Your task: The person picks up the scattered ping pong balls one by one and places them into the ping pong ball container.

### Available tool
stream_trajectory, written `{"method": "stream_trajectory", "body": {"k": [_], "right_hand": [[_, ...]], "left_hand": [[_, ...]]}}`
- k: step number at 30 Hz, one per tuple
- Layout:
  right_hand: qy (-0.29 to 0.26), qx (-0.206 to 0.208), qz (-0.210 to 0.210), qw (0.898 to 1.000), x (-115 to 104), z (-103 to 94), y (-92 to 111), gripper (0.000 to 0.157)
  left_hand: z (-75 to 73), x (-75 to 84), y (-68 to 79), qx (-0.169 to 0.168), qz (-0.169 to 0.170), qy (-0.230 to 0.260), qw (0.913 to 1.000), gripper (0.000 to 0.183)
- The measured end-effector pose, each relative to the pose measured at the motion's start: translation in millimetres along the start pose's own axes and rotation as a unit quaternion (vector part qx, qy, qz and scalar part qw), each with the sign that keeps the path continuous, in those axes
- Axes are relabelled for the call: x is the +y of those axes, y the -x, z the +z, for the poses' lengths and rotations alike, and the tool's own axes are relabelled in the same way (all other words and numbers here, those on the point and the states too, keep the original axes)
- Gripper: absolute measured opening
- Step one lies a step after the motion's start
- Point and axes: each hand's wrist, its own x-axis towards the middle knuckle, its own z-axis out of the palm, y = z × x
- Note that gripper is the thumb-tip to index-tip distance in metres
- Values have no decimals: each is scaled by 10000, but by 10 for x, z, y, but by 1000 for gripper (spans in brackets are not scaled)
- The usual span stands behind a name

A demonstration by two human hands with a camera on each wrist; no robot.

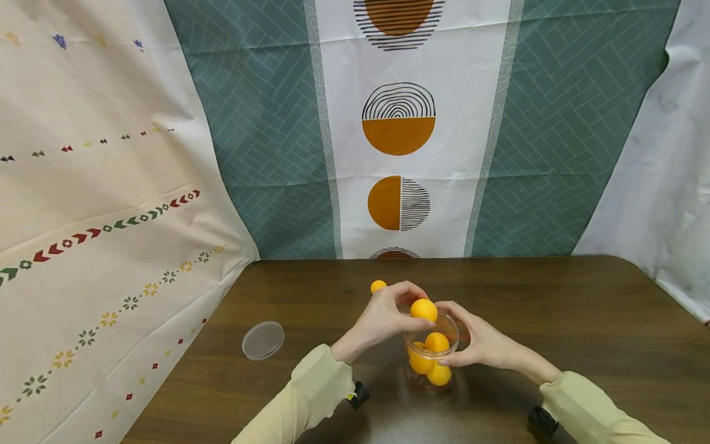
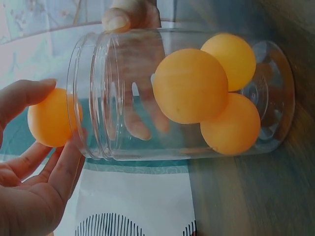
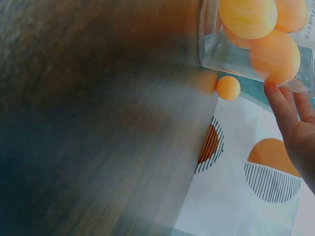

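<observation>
My left hand (image 1: pixel 383 314) pinches an orange ping-pong ball (image 1: pixel 424 311) between thumb and fingers, right at the mouth of a clear plastic jar (image 2: pixel 133 150). In the left wrist view this ball overlaps the jar's threaded rim. My right hand (image 1: pixel 484 340) grips the jar from the right, its thumb and fingers spread around the upper part. Inside the jar, three orange balls (image 2: pixel 191 86) lie heaped toward the bottom. The jar stands upright on the table in the head view.
Behind my left hand, another orange ball (image 1: pixel 378 286) lies on the dark wooden table (image 1: pixel 532 290). A clear round lid (image 1: pixel 263 341) lies flat to the left. Patterned cloth (image 1: pixel 277 154) hangs along the table's back edge, and a cream cloth (image 1: pixel 111 203) borders the left side.
</observation>
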Motion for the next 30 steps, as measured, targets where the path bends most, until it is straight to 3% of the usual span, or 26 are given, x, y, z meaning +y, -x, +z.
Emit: {"method": "stream_trajectory", "body": {"k": [7, 16, 30], "right_hand": [[-31, 19, -142, 9999, 1, 11, -3, 71], [-207, -37, -481, 9986, 13, 9, -26, 74], [-48, -12, -267, 9996, 33, 8, -20, 73]], "left_hand": [[0, -13, 6, -66, -102, 77, 9999, 31], [2, -22, -22, -121, 176, 125, 9997, 37], [-6, 0, -31, -54, 219, 82, 9997, 37]]}}
